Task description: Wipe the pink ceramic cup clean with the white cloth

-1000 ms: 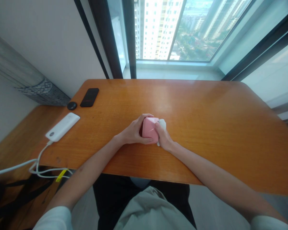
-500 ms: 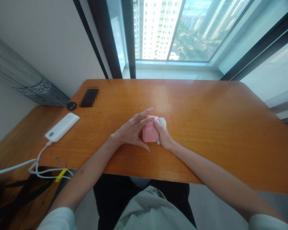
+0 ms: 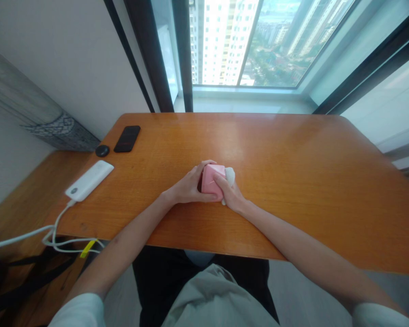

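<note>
A small pink box with flat faces is held between my hands over the middle of the wooden table. My left hand wraps its left side, fingers at the far edge and thumb along the near edge. From the right, my right hand grips it, with the thumb lying over its face. At the box's right side a white, soft-looking piece shows beside my right fingers, and a bit of white also peeks out below. Whether this piece is attached to the box, I cannot tell.
The wooden table reaches to a window at the back. On its left stand a black phone, a small round black object and a white power bank. A white cable runs off the left edge.
My left hand, spread loosely around the pink box before, has closed onto its far and near edges. My right hand keeps its grip in nearly the same place.
</note>
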Available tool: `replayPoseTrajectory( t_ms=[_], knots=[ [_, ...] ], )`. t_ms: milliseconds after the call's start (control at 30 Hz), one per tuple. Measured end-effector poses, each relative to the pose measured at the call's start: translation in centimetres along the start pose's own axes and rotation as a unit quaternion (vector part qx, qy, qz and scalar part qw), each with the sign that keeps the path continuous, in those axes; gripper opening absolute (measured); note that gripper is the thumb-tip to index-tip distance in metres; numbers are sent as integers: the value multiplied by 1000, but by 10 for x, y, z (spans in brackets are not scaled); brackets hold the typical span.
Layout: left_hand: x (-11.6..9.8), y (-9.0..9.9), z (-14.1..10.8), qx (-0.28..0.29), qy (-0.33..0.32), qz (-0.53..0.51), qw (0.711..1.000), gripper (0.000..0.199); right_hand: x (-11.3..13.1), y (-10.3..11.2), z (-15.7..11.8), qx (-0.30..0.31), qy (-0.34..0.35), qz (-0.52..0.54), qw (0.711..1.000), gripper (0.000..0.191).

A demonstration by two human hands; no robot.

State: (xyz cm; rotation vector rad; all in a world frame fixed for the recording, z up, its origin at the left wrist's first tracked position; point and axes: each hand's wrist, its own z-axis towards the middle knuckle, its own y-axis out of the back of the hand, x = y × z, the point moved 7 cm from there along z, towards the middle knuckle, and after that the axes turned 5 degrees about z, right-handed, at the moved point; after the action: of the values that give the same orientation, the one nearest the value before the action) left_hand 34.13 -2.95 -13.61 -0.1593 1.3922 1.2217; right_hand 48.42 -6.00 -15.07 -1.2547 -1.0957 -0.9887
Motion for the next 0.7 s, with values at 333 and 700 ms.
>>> replayPoseTrajectory(
  t_ms=[333, 700],
  knots=[
    [-11, 9, -3, -21, -160, 120, 980, 136, 11, -2, 3, 2, 17, -20, 1000, 54],
    [-23, 7, 1, -53, -144, 104, 983, 116, 1, 6, 9, -24, 40, 12, 999, 56]
  ],
)
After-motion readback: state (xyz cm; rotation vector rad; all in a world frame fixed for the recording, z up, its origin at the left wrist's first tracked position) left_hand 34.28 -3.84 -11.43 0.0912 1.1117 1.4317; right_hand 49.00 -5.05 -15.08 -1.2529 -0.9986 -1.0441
